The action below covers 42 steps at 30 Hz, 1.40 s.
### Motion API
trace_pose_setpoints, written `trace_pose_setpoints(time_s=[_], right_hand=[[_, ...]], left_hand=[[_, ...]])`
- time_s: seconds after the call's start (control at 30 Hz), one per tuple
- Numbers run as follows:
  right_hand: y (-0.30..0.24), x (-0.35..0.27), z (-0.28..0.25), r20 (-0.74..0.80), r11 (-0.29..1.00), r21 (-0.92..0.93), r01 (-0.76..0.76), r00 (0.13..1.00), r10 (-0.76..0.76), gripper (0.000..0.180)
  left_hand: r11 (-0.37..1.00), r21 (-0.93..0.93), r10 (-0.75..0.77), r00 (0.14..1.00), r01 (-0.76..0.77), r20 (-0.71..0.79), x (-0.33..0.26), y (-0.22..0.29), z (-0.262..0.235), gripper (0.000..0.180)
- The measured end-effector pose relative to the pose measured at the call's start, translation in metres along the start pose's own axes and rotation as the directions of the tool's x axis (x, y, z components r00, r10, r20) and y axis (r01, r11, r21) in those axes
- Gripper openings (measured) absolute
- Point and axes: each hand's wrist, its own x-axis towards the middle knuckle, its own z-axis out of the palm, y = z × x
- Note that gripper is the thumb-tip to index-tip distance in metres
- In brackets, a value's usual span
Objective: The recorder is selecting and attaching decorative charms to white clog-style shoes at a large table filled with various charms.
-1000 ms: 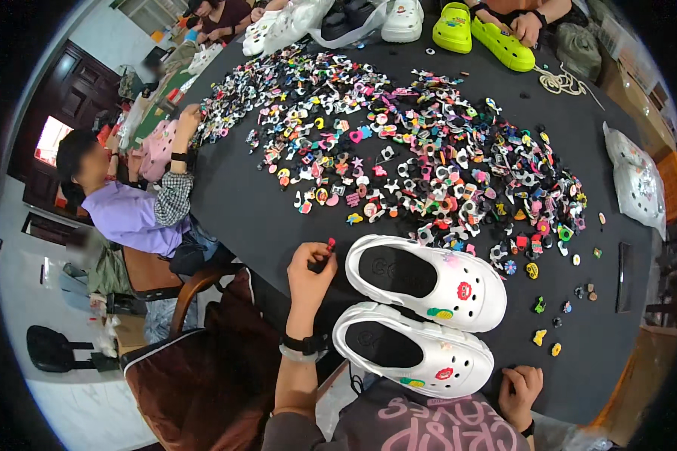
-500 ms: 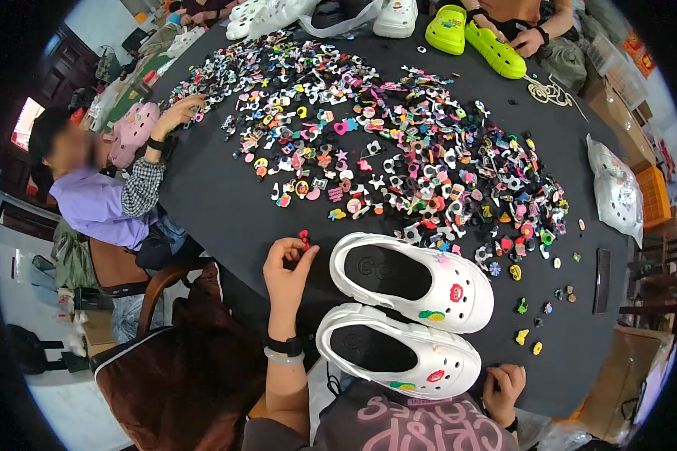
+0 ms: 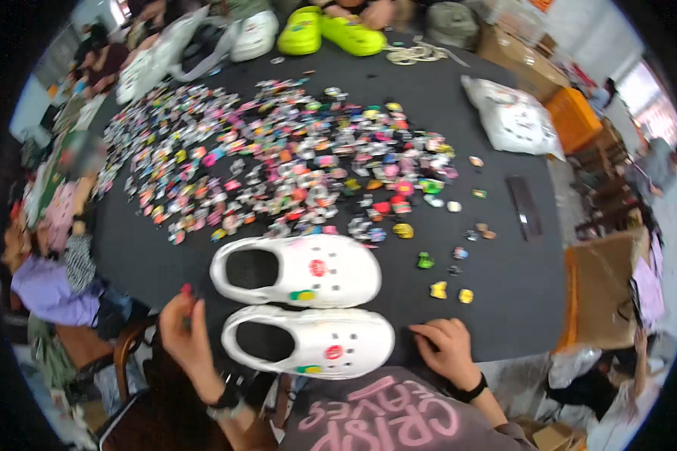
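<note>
Hands [image 3: 184,331] [image 3: 445,349] apart, left in pinch

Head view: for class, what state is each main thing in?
Left hand, pinching
Small red charm, held
Right hand, loosely bent, nothing visibly held
White perforated clogs, side by side, decorated
Small multicoloured charms, loosely heaped
Lime-green clogs, one being handled
Cream cord, loosely looped
Translucent plastic bag, filled

And the red bit [image 3: 186,289] in the left hand [image 3: 180,328], too small and smeared to identify! Charms [image 3: 301,161] blur across the counter [image 3: 496,308]; far side, the top edge cuts off the worker [image 3: 376,13]; near, the shirt [image 3: 387,413] runs out of frame.
</note>
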Motion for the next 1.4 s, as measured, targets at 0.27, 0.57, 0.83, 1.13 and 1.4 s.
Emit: trace_pose_setpoints(time_s=[0.27,0.57,0.83,1.13,1.4], right_hand=[[-0.032,0.031,-0.036,0.098,0.683,0.731,-0.017,0.992,-0.080,0.033],[-0.030,0.030,-0.034,0.128,0.463,0.883,-0.076,0.988,-0.083,0.014],[0.045,0.055,-0.109,0.161,0.542,0.779,-0.315,0.936,0.313,0.009],[0.207,0.134,-0.125,0.134,0.627,0.511,-0.589,0.775,0.618,0.025],[0.207,0.148,-0.104,0.230,0.712,0.352,-0.608,0.793,0.564,0.024]], left_hand=[[0.926,-0.243,0.374,0.780,-0.288,0.502,-0.065,0.152,-0.002,0.030],[0.748,-0.378,0.624,0.384,-0.545,0.681,-0.075,0.194,0.060,0.021],[0.714,-0.232,0.651,0.506,-0.660,0.566,-0.066,0.183,0.062,0.026],[0.832,-0.106,0.509,0.671,-0.545,0.539,-0.068,0.136,0.054,0.022],[0.838,-0.116,0.496,0.656,-0.534,0.569,-0.067,0.128,0.058,0.026]])
